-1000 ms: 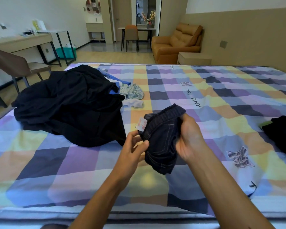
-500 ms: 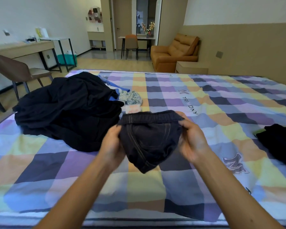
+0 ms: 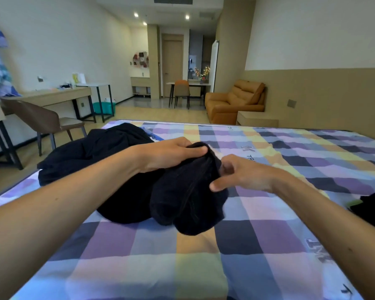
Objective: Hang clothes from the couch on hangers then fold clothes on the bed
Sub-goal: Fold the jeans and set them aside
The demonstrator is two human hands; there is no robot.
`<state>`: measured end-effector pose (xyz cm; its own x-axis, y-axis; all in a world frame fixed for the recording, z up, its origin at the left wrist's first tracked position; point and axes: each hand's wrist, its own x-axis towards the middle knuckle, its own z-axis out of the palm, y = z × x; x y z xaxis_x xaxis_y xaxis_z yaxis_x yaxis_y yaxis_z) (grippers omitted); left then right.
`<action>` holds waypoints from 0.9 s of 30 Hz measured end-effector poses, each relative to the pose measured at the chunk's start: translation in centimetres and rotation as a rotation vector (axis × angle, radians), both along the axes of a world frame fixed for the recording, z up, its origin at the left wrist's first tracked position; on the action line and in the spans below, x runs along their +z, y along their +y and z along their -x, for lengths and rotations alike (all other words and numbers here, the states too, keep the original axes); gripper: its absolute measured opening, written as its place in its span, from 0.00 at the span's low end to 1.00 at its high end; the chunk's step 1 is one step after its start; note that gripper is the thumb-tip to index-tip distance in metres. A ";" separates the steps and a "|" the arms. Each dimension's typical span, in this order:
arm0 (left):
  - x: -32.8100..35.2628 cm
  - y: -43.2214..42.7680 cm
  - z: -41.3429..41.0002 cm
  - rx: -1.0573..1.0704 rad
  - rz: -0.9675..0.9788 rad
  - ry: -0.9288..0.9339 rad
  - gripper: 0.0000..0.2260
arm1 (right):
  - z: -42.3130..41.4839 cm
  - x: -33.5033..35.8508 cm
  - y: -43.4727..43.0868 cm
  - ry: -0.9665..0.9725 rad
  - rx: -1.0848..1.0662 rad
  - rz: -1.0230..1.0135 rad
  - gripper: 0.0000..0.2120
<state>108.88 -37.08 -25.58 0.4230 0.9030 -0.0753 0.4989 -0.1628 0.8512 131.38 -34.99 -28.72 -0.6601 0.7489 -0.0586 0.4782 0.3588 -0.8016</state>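
Here, dark shorts (image 3: 188,191) between the hands (image 3: 171,155) (image 3: 245,175)

Checked pastel fabric bedspread (image 3: 139,245): dark printed letters "TR" (image 3: 250,157) at 3 o'clock of centre, the remainder hidden. Dark monogram (image 3: 245,148) just above them, and a striped monogram (image 3: 318,253) at 4 o'clock, both illegible.
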 end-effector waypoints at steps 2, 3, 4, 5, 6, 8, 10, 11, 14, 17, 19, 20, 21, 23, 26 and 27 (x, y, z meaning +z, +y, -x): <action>-0.4 0.4 0.2 -0.027 0.062 -0.106 0.17 | 0.8 -1.8 0.3 0.128 -0.017 -0.035 0.02; -0.6 0.5 0.6 -0.056 0.106 -0.166 0.14 | 0.7 -2.6 0.5 0.224 -0.029 -0.036 0.05; -0.9 0.8 1.5 -0.089 0.159 -0.220 0.11 | 0.4 -3.0 0.9 0.325 -0.053 -0.012 0.10; -1.1 0.9 2.4 -0.129 0.219 -0.251 0.09 | -0.3 -3.0 1.2 0.425 -0.083 0.023 0.13; -1.2 0.8 3.4 -0.177 0.292 -0.235 0.11 | -1.0 -2.7 1.4 0.496 -0.121 0.058 0.14; -1.4 0.8 4.8 -0.298 0.418 -0.009 0.14 | -2.6 -1.8 1.7 0.552 -0.149 0.089 0.13; -1.4 0.4 4.2 -0.358 0.400 0.402 0.14 | -3.2 -0.5 1.5 0.415 -0.092 0.042 0.09; -1.2 0.1 3.2 -0.361 0.334 0.660 0.13 | -3.1 0.2 1.3 0.263 -0.050 -0.038 0.07; -1.8 -0.2 -0.2 -0.273 -0.002 1.407 0.23 | -1.9 1.3 0.2 -0.361 0.077 -0.298 0.12; -3.6 -0.4 -1.6 -0.202 -0.104 1.686 0.31 | -0.4 0.8 -0.3 -0.904 0.117 -0.440 0.14; -3.2 -0.5 -1.8 -0.144 -0.094 1.683 0.35 | -0.2 1.2 -0.7 -1.041 0.102 -0.535 0.15; -1.8 -0.2 -1.6 -0.099 -0.152 1.607 0.34 | -0.3 2.3 -0.9 -1.042 0.080 -0.601 0.16; -0.1 0.2 -1.2 -0.047 -0.225 1.461 0.32 | -0.7 3.6 -0.8 -1.011 0.042 -0.691 0.17; 2.5 0.8 0.4 0.002 -0.296 1.173 0.27 | -1.5 5.6 -0.3 -0.930 -0.052 -0.819 0.20; 0.3 0.4 1.6 -0.172 -0.212 1.371 0.26 | -1.7 2.5 -0.6 -1.045 -0.023 -0.768 0.28; -1.5 0.3 1.6 -0.227 -0.140 1.457 0.26 | -1.2 0.5 -1.0 -1.079 0.061 -0.671 0.24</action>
<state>107.27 -36.80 -27.12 0.1831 0.8649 -0.4673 0.8327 -0.3891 -0.3939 132.62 -35.95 -28.19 -0.5482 0.8100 -0.2083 0.7403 0.5858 0.3298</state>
